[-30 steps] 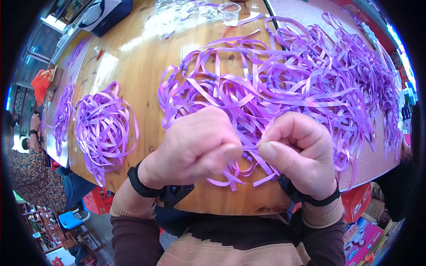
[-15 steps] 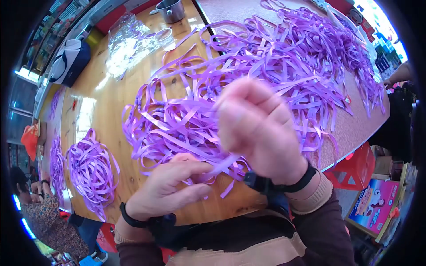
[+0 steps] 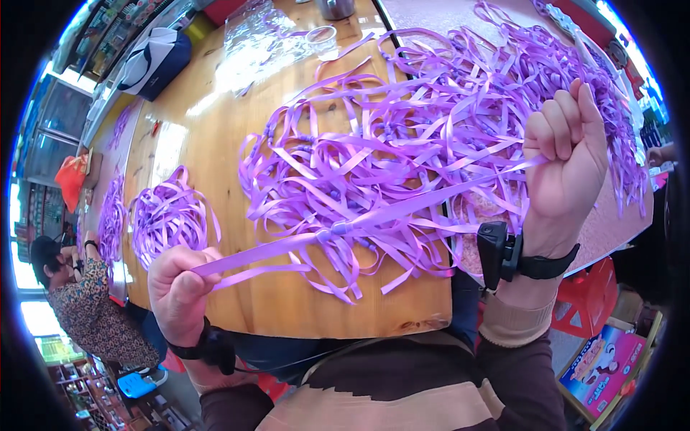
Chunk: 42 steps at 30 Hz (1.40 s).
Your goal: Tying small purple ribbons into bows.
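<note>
A purple ribbon [image 3: 402, 207] is stretched taut between my two hands, slanting up to the right. Near its middle sits a small knot [image 3: 332, 230]. My left hand [image 3: 183, 291], at the lower left by the table edge, pinches one end, and a loose length trails from it. Curled fingers of my right hand [image 3: 564, 144] grip the other end, higher up on the right. Beneath the ribbon lies a large tangled heap of purple ribbons [image 3: 309, 183], with similar knots along them. Both wrists wear black bands.
A smaller ribbon bundle [image 3: 172, 219] lies left on the wooden table [image 3: 215, 136]. Clear plastic sheeting [image 3: 266, 43], a clear cup [image 3: 321, 39] and a metal mug [image 3: 336, 7] are at the back. Another person [image 3: 93, 302] works far left. A red stool [image 3: 589, 294] stands right.
My hands were close together over the heap; now they are wide apart, left hand left, right hand up and right. The ribbon between them is drawn straight, showing its knot. The view has shifted.
</note>
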Available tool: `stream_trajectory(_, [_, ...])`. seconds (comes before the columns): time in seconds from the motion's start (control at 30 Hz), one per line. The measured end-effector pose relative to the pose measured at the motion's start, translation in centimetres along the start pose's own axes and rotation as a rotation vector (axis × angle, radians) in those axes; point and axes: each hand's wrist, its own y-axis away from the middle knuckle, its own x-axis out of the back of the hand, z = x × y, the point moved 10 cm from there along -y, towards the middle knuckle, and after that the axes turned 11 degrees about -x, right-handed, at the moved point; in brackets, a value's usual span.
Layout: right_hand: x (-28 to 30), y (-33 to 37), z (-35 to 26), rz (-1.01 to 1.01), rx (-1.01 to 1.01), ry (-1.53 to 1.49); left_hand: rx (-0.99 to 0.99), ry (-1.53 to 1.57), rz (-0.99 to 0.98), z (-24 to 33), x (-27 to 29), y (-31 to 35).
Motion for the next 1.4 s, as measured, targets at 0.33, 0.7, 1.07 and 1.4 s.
stream_trajectory(0.33, [1.9, -0.2, -0.7, 0.105, 0.008, -0.033, 0.038, -0.103, 0.071, 0.4, 1.9, 4.3])
stream_trajectory(0.7, [5.2, -0.3, -3.4, 0.252, 0.139, 0.007, 0.269, -0.126, 0.325, -3.6, 13.9, 12.7])
stream_trajectory(1.07, [-1.3, 2.9, -4.4, 0.669, 0.828, 1.323, 0.202, -0.224, 0.212, -1.6, 6.0, 7.2])
stream_trajectory(1.4, [-7.8, 7.5, 17.2, -0.469, -0.696, 0.635, -0.269, -0.627, -0.337, 1.6, -10.5, -5.2])
